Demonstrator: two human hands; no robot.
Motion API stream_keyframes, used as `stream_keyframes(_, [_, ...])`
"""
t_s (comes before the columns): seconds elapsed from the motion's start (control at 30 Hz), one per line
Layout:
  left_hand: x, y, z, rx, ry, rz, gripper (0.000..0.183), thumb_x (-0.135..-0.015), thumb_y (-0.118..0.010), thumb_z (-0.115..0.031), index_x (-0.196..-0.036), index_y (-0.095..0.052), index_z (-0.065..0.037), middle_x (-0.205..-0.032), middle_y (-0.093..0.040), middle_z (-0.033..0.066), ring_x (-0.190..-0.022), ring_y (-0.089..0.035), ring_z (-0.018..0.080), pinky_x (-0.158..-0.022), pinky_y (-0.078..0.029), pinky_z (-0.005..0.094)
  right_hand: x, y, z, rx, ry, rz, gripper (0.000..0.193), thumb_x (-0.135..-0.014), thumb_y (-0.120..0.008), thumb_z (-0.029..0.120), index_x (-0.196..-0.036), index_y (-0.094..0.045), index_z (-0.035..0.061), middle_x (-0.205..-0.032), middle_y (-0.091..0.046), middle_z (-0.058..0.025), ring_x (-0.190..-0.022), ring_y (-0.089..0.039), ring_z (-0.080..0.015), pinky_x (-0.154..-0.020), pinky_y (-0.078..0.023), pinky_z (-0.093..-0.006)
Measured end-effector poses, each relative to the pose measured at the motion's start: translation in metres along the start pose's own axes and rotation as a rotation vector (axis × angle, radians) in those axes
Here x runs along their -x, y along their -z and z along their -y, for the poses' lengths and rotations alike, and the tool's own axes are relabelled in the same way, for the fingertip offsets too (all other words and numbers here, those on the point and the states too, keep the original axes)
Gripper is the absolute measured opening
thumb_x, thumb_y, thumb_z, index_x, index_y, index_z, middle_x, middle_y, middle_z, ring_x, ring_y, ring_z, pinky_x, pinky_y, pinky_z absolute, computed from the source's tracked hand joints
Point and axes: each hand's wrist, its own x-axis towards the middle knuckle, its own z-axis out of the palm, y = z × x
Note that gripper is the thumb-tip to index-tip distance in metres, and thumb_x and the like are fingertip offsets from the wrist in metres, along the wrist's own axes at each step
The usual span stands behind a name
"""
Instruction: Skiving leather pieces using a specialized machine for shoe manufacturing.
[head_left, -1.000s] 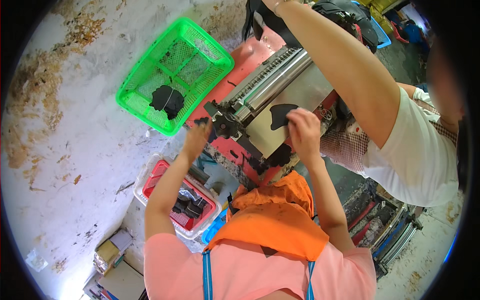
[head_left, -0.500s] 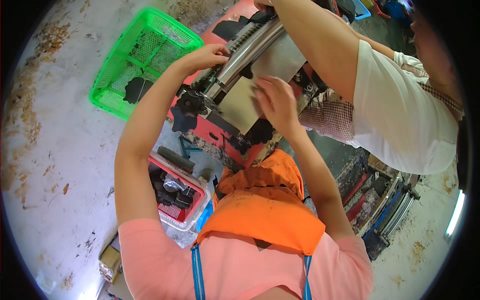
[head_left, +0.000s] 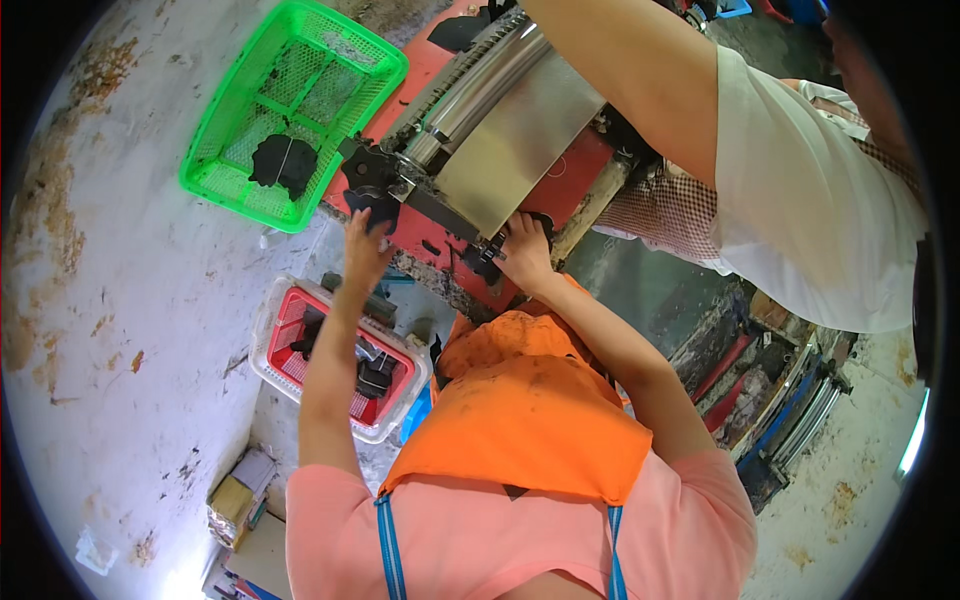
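A roller machine (head_left: 470,95) with shiny metal rollers and a flat metal plate (head_left: 525,140) stands on a red table. My left hand (head_left: 366,255) is at the table's left corner, below the machine's black knob (head_left: 369,170). Its fingers are apart and touch a flat dark piece (head_left: 378,212). Below the plate's near edge, my right hand (head_left: 525,258) has its fingers bent down onto a black piece (head_left: 545,224), partly hidden under them. More black scraps (head_left: 484,262) lie beside that hand. Neither hand touches the rollers.
A green basket (head_left: 200,170) at the left holds a black cut piece (head_left: 284,165). Below the table, a red basket (head_left: 284,350) inside a white one holds dark pieces. A co-worker's arm (head_left: 640,80) reaches over the machine from the right. Metal rods (head_left: 805,420) lie at the lower right.
My left hand has come from the rollers down to the table corner. My right hand has left the metal plate for the black pieces at its near edge. The view has shifted slightly.
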Motion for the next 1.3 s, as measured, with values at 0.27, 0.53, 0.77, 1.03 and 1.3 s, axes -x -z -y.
stream_keyframes(0.27, [0.032, 0.055, -0.082, 0.642, 0.516, 0.107, 0.024, -0.073, -0.065, -0.009, -0.098, -0.064, -0.005, -0.097, -0.062, 0.0126, -0.099, -0.056, 0.0252, -0.085, -0.044, 0.0358, 0.027, 0.069, -0.005, -0.929, -0.239, 0.444, 0.028, -0.07, -0.066, 0.003, -0.093, -0.05, 0.0055, -0.083, -0.052, -0.0059, -0.08, -0.054, -0.0186, -0.066, -0.045, -0.0321])
stream_keyframes(0.53, [-0.038, 0.142, -0.217, 1.34, 0.444, 0.056, 0.045, -0.08, -0.06, -0.002, -0.121, -0.041, -0.004, -0.103, -0.056, 0.0068, -0.086, -0.055, 0.0104, -0.074, -0.046, 0.025, -0.004, 0.159, 0.038, -1.495, -0.218, 0.134, 0.045, -0.083, -0.055, 0.002, -0.125, -0.04, 0.0069, -0.102, -0.052, -0.0033, -0.095, -0.052, -0.0109, -0.078, -0.045, -0.0261])
stream_keyframes(0.77, [-0.075, 0.137, -0.22, 1.725, 0.571, 0.001, 0.041, -0.087, -0.057, -0.02, -0.121, -0.043, -0.004, -0.106, -0.055, 0.0075, -0.092, -0.055, 0.0155, -0.079, -0.046, 0.0284, -0.038, 0.173, 0.06, -0.473, -0.049, -0.465, 0.021, -0.079, -0.057, 0.005, -0.099, -0.052, 0.0031, -0.088, -0.057, -0.0153, -0.075, -0.06, -0.0277, -0.06, -0.049, -0.0353])
stream_keyframes(1.03, [-0.088, 0.158, -0.214, 2.142, 0.474, 0.193, 0.066, -0.091, -0.04, -0.048, -0.136, -0.026, -0.002, -0.135, -0.035, 0.0149, -0.123, -0.036, 0.0268, -0.105, -0.027, 0.0379, -0.074, 0.176, 0.006, -0.226, -0.155, -0.4, 0.012, -0.081, -0.056, 0.015, -0.077, -0.049, 0.0056, -0.067, -0.059, -0.0152, -0.056, -0.059, -0.0312, -0.049, -0.044, -0.0393])
stream_keyframes(1.3, [-0.151, 0.227, -0.169, 0.664, -0.094, -0.283, 0.046, -0.078, -0.061, -0.015, -0.121, -0.05, -0.005, -0.128, -0.046, 0.0124, -0.121, -0.041, 0.0249, -0.101, -0.03, 0.0356, -0.096, 0.136, -0.013, -0.934, -0.154, -0.229, 0.02, -0.085, -0.056, 0.02, -0.088, -0.057, 0.0, -0.069, -0.058, -0.0201, -0.071, -0.061, -0.0322, -0.056, -0.045, -0.0374])
